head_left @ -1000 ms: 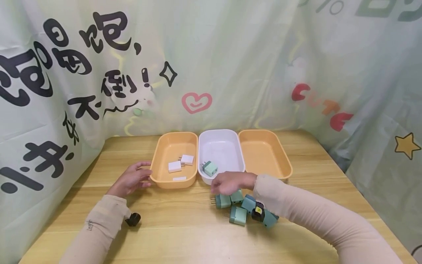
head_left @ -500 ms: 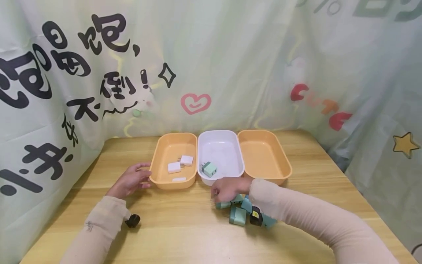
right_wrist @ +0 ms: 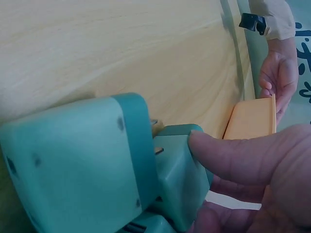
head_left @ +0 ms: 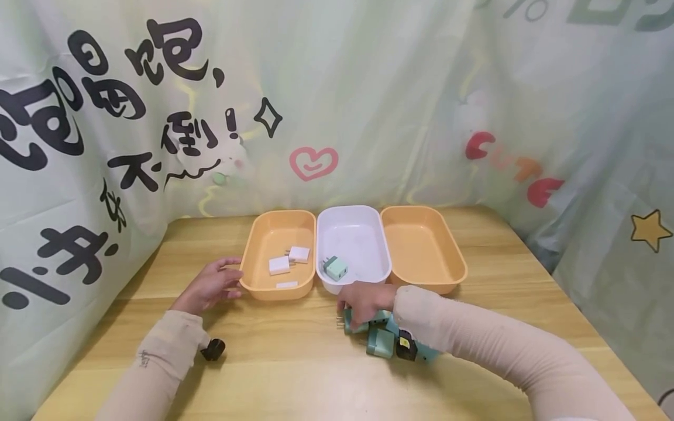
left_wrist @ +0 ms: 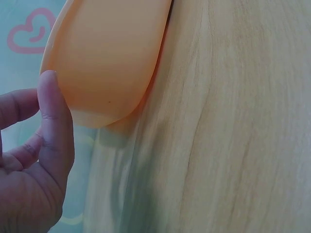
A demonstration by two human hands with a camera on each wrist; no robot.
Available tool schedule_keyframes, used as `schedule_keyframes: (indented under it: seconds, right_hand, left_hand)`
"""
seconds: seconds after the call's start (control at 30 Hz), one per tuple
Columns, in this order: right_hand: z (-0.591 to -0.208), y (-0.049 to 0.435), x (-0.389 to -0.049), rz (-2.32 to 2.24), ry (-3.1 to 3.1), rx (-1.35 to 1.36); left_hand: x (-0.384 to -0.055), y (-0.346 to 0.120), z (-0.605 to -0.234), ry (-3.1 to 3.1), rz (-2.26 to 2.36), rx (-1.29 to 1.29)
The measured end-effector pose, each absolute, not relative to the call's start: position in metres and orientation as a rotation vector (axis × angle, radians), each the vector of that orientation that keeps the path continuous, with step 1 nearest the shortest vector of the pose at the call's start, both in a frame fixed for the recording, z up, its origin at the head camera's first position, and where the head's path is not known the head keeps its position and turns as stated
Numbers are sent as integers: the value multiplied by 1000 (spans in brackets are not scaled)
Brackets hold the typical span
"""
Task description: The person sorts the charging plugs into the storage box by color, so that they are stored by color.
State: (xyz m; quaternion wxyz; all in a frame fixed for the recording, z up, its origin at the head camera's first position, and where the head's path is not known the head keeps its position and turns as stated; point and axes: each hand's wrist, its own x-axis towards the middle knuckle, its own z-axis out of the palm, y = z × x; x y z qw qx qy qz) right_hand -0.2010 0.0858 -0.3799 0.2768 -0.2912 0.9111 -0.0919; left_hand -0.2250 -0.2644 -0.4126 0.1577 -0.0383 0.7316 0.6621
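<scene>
My right hand (head_left: 364, 303) pinches a green plug charger (right_wrist: 180, 170) at the pile in front of the white tray (head_left: 363, 234); the thumb lies on its edge and the fingers are on its far side. Close to the right wrist camera stands another green charger (right_wrist: 80, 165). More green chargers (head_left: 381, 344) lie under and beside the hand, partly hidden. My left hand (head_left: 213, 285) rests with relaxed fingers against the left rim of the left orange tray (head_left: 253, 248). One green charger (head_left: 336, 268) sits inside the white tray.
White chargers (head_left: 279, 266) lie in the left orange tray. A second orange tray (head_left: 423, 245) stands right of the white one, the three side by side on the wooden table (head_left: 284, 362). Behind hangs a printed curtain (head_left: 368, 117).
My right hand has come down from the white tray's front edge onto a green charger in the pile. The left hand has stayed at the orange tray.
</scene>
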Motion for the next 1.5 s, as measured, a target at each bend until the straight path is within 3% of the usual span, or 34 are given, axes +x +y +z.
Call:
schedule_keyframes:
  seconds: [1.1,1.5]
  right_hand:
    - [-360,82,-200,-399,2371,-835]
    - [-345,82,-209,-605,2243,-688]
  left_hand:
    - [-224,-264,-410,2088,1896,-94]
    - [-225,-264,-410,2084,1902,-97]
